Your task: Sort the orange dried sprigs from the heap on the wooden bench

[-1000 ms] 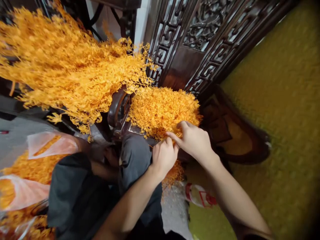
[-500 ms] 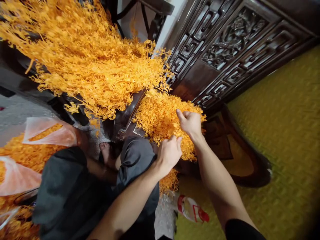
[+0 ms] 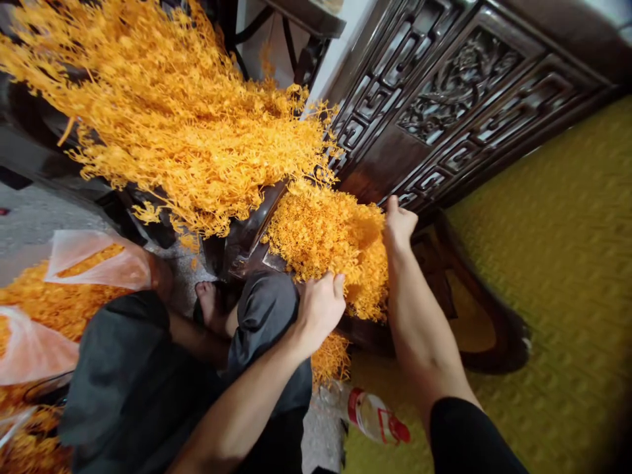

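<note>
A springy heap of orange curled strands, like dried blossom or moss, lies on the dark wooden seat. My left hand is closed in a pinch at the near edge of this heap, with orange bits right by its fingertips. Over the heap's right side, my right hand is closed, thumb pointing up. What either hand pinches is too small or hidden to make out. A larger, looser pile of orange sprigs spreads across the upper left.
A carved dark wood backrest rises behind the heap, beside a yellow-green textured wall. Pinkish plastic bags with more orange strands stand at the left. A clear bottle with a red cap lies below my arms.
My right hand has moved right and slightly up, away from my left hand. The left has drawn back a little to the left. Both stay closed.
</note>
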A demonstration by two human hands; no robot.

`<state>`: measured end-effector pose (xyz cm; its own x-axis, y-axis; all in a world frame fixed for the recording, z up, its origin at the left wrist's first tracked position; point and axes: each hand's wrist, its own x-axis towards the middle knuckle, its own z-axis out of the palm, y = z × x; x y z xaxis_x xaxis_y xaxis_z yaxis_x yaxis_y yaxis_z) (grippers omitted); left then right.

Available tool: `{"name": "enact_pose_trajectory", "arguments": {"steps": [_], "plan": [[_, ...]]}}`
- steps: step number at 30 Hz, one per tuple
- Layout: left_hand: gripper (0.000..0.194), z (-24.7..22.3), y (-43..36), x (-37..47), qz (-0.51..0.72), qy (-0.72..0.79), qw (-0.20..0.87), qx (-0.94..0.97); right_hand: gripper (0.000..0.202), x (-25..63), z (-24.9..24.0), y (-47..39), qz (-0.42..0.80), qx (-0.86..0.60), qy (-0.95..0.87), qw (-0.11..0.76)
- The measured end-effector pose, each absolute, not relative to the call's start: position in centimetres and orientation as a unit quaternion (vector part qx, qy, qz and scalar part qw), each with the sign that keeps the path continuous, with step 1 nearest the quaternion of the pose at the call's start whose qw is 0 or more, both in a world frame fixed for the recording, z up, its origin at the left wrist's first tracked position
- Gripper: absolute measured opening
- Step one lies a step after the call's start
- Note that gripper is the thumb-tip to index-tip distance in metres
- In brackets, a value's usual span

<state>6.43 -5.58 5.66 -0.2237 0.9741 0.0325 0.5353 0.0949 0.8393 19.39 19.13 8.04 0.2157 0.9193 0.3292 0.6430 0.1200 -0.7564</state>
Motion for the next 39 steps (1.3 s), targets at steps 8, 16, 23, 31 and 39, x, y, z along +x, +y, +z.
{"name": "enact_pose_trajectory", "arguments": {"steps": [8,16,23,31,39], "plan": [[0.044,9.5,-0.5,1.6,0.352,0.641,0.217,0.647,0.061,21.7,8.8,19.4,0.472,-0.582,-0.498,0.437],[0.045,6.5,0.7,1.9,0.355,0.642,0.197,0.651,0.029,22.7,8.8,20.4,0.527,-0.537,-0.447,0.485],[0.043,6.4,-0.6,1.9,0.336,0.648,0.179,0.660,0.011,23.7,9.9,19.0,0.604,-0.454,-0.435,0.489],[0.042,6.1,-1.0,2.0,0.337,0.650,0.175,0.658,0.018,24.7,9.7,18.3,0.528,-0.469,-0.492,0.509],[0.044,5.9,-1.0,2.0,0.335,0.650,0.177,0.658,0.021,26.5,9.3,19.8,0.453,-0.546,-0.414,0.571]]}}
